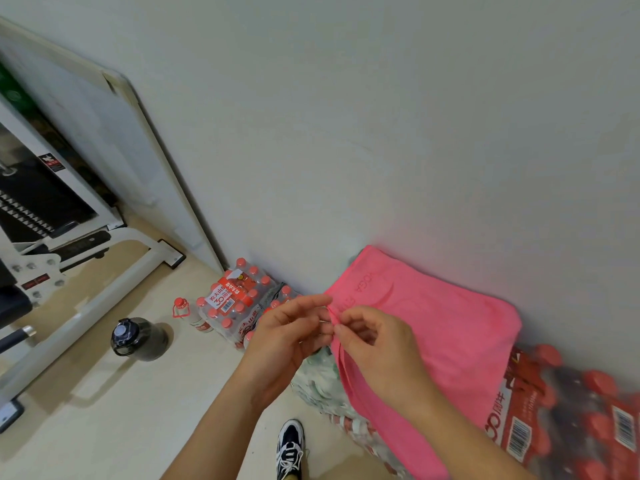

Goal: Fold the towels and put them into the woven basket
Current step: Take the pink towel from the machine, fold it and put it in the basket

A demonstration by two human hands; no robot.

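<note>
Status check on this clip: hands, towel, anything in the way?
Left hand and right hand pinch pink towel edge. Towel draped over water-bottle packs. Basket not in view.

The tan floor (104, 427) holds a black jug (140, 339) at 8 o'clock, with a small bottle (187, 315) and a pack of red-capped bottles (235, 299) beside it. More packs (581, 420) at 4 o'clock carry the pink towel (433, 323).

A plain bright-pink cloth towel (433, 323) sits at the right grip (377, 351). Left of the left grip (287, 337): clear shrink-wrapped bottle pack (232, 299), red caps, red-and-white label; smoky-black plastic jug (140, 339). Below it, black-and-white laced sneaker (290, 448).
</note>
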